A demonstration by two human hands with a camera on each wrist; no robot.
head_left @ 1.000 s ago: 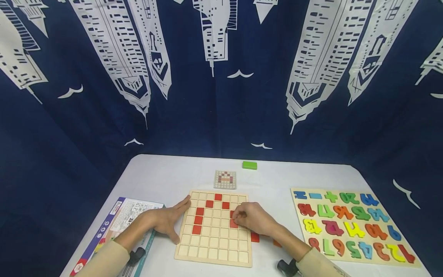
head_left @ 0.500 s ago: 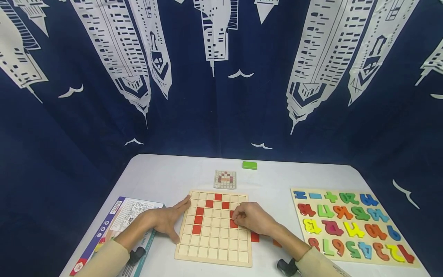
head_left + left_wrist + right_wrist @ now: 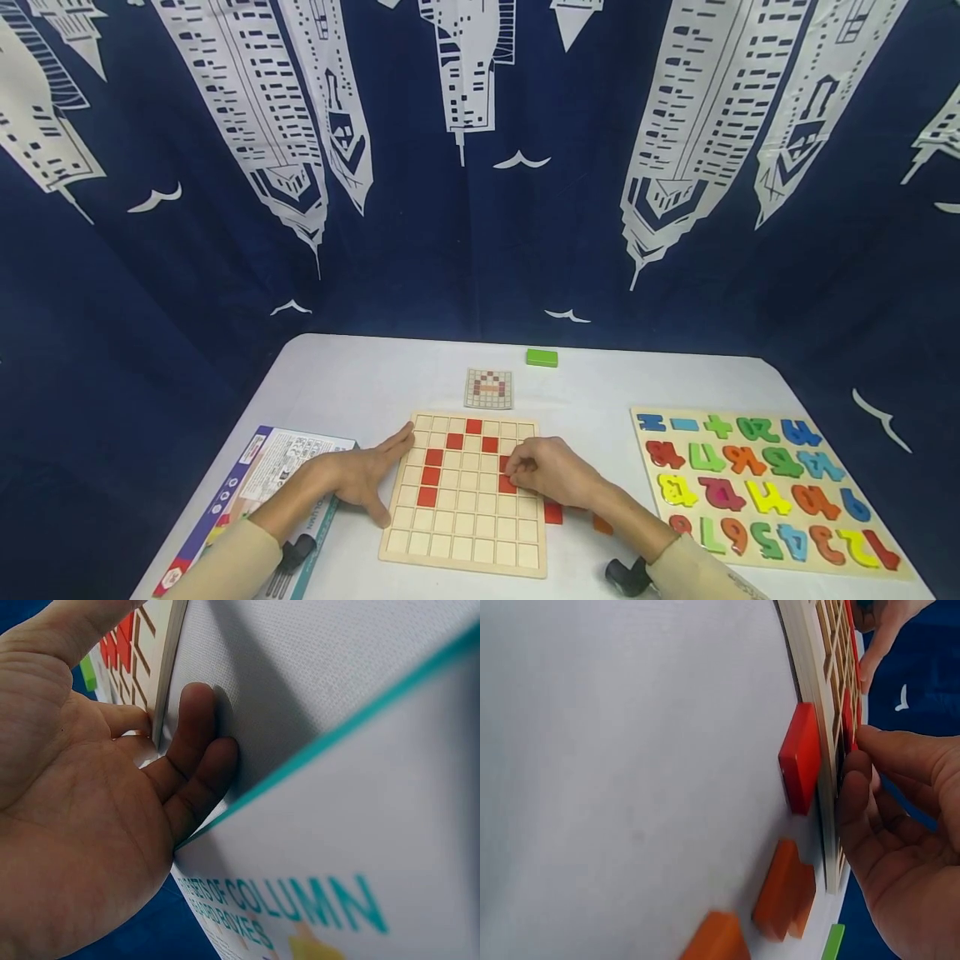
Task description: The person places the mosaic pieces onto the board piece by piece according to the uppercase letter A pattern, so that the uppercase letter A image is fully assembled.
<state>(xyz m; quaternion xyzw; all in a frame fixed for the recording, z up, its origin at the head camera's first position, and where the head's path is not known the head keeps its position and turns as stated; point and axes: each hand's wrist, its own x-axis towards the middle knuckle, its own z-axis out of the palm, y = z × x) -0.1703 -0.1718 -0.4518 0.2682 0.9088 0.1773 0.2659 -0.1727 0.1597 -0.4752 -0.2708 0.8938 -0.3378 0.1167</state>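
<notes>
A wooden grid board (image 3: 462,527) lies before me with several red square tiles set in an arch-like pattern. My left hand (image 3: 367,479) rests at its left edge, fingers spread; the left wrist view shows the palm (image 3: 82,810) beside the board's side (image 3: 169,667). My right hand (image 3: 555,475) is over the right-hand column, fingers curled. In the right wrist view its thumb and fingertips pinch a red tile (image 3: 855,747) at the grid, mostly hidden by the fingers. Another red tile (image 3: 507,484) lies just below those fingertips in the head view.
A loose red tile (image 3: 801,757) and orange pieces (image 3: 776,892) lie right of the board. Behind it are a small pattern card (image 3: 488,389) and a green block (image 3: 542,358). A number puzzle board (image 3: 697,438) stands right; a printed box or book (image 3: 277,458) lies left.
Almost nothing differs. My right forearm has shifted slightly right, showing a little more of an orange piece; both hands keep their places at the board.
</notes>
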